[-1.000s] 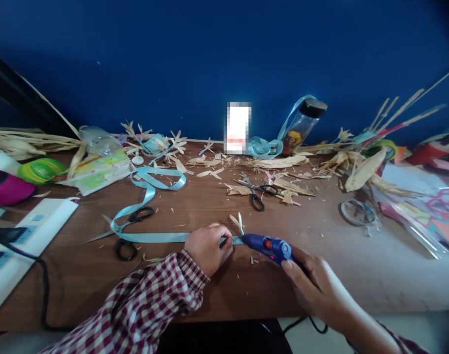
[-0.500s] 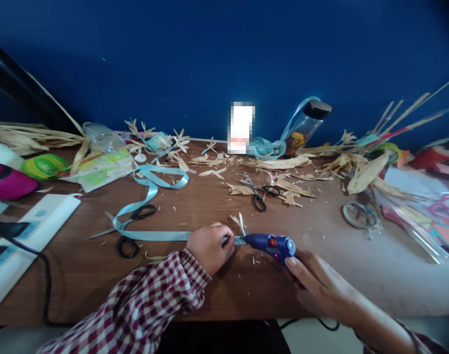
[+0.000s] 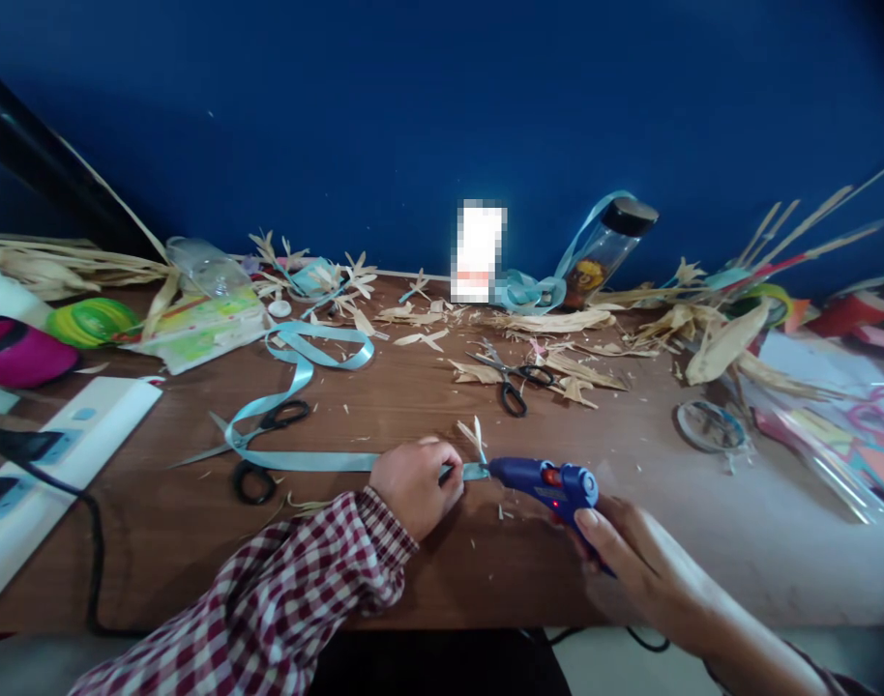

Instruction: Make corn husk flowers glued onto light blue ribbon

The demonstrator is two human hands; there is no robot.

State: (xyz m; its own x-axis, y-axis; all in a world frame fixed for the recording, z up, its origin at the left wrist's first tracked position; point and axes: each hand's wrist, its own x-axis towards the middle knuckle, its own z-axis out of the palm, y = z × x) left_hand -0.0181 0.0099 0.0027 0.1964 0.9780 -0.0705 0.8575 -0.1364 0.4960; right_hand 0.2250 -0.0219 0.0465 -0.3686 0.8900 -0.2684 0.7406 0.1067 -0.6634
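My left hand (image 3: 413,483), in a red checked sleeve, is closed and pins the end of a light blue ribbon (image 3: 304,460) flat on the wooden table (image 3: 384,570). My right hand (image 3: 634,561) grips a blue glue gun (image 3: 550,481) whose nozzle touches the ribbon's end just right of my left fingers. A small dried husk piece (image 3: 472,433) stands up at that spot. The ribbon runs left and loops past black-handled scissors (image 3: 257,454).
A second pair of scissors (image 3: 511,377) lies mid-table among husk scraps. A white power strip (image 3: 43,464) with a black cable sits at the left. A tilted jar (image 3: 602,253), ribbon coils, a tape roll (image 3: 707,425) and coloured paper (image 3: 848,406) crowd the back and right.
The glue gun and my right hand have slid slightly to the right, the nozzle still at the ribbon's end. My left hand has stayed on the ribbon.
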